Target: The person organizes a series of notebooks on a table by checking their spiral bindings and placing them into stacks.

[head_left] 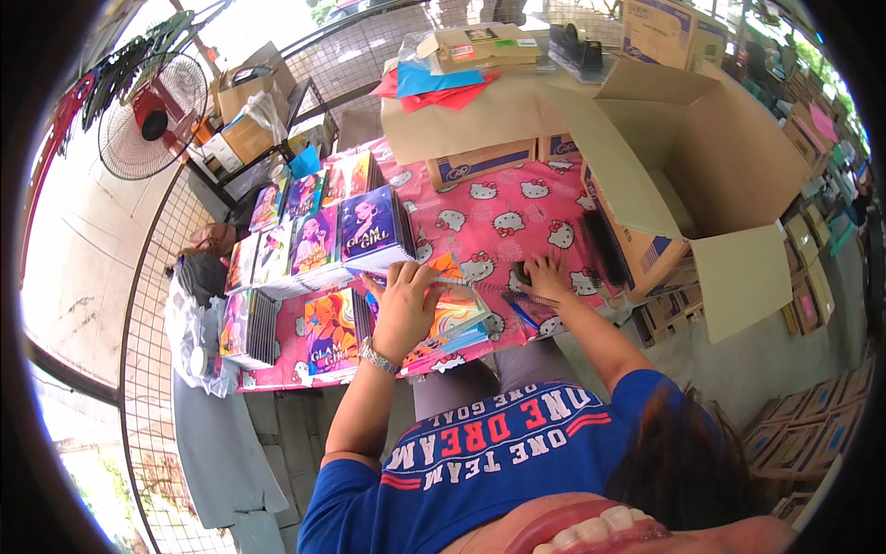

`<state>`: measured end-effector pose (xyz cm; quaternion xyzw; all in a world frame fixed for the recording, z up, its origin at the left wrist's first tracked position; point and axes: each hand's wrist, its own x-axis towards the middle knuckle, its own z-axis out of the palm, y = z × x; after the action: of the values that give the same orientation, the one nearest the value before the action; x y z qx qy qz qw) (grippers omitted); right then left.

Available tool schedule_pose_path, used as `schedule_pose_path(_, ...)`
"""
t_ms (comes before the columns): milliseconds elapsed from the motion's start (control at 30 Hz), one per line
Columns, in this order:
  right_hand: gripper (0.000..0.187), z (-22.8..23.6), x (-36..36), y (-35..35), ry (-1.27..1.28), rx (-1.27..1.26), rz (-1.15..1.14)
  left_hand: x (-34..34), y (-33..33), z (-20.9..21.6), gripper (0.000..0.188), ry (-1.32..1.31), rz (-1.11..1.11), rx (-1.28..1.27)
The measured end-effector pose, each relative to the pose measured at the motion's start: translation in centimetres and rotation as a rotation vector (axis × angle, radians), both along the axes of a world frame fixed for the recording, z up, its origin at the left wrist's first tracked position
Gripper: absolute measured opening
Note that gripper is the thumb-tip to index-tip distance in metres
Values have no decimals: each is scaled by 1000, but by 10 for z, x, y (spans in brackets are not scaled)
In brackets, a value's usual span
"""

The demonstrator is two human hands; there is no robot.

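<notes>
the booklets (457, 319) are lying in a low, uneven pile near the front edge of the table, their swirled orange and white cover facing up, just right of a stack with an orange cover (330, 332). the left hand (406, 294) is reaching over the pile's left side, fingers bending downward onto it; i cannot tell whether they are pinching a booklet or only pressing on it. a silvery band (378, 356) is circling that wrist. the right hand (546, 277) is resting on the pink tablecloth (512, 205), well apart from the left, with its fingers spreading; a small dark object (522, 271) is showing beside them, and i cannot tell whether they are grasping it. a blue pen (522, 315) is lying between the pile and the right forearm. behind the left hand, purple-covered booklets (374, 223) are standing in a tall stack, while an open carton (743, 157) is sitting at the right.
</notes>
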<state>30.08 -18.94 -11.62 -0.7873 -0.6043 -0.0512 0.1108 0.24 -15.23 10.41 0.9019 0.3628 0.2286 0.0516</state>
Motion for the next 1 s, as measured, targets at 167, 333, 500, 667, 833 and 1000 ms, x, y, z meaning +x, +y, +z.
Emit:
schedule_pose_path(167,68,36,-10,23,226,-294,-204,13,-13,10,22,19,-67,-29)
schedule_pose_path(333,64,68,-14,50,369,-407,-47,14,-12,6,24,-22,-64,-33)
schedule_pose_path(500,56,206,-38,4,1580,-188,935,11,-16,10,31,-86,-58,-34)
schedule_pose_path(667,54,209,-33,5,1119,-523,740,19,-13,7,33,-84,-78,-5)
schedule_pose_path(833,50,217,-39,7,1550,-400,1057,20,-9,8,34,-75,-113,-16)
schedule_pose_path(1000,44,231,-45,8,1563,-385,976,15,-9,7,32,-85,-66,13)
